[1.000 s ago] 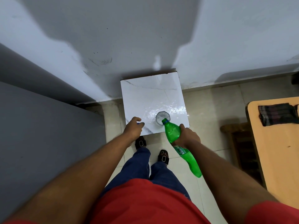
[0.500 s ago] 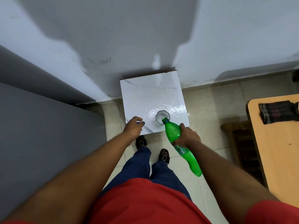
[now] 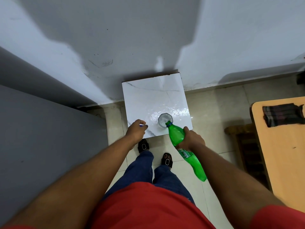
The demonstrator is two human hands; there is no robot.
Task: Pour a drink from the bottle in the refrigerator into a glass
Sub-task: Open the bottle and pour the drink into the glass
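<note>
Right hand (image 3: 192, 140): wrapped around the middle of the green bottle (image 3: 181, 146), thumb up top, fingers tucked under where I can't see them. Solid hold.

Bottle: just the one. It's tipped way over, neck pointing away from me and down, its base sticking back toward my right leg. The blue ring at the neck sits right over the near rim of the glass (image 3: 165, 120). Label with a barcode shows just below my hand.

Glass: one, clear, with a faceted rim, standing upright on the white tabletop (image 3: 148, 96) near its front right corner. Can't really tell how much is in it from up here.

Left hand (image 3: 136, 131): curled up at the front left edge of the tabletop, closed around something small and blue (image 3: 141, 125) poking out by my thumb. Probably the cap, but too tiny to be sure.

Tabletop: one small square one, marble look, pushed against the wall, shiny patch around the glass.

Grey surface (image 3: 41, 138): big flat one along my left side.

Wooden table (image 3: 283, 154): one, off to my right, with one dark checked cloth (image 3: 282, 114) lying on it.

Feet: two, in black sandals (image 3: 167, 161), on the tile floor just short of the tabletop.
</note>
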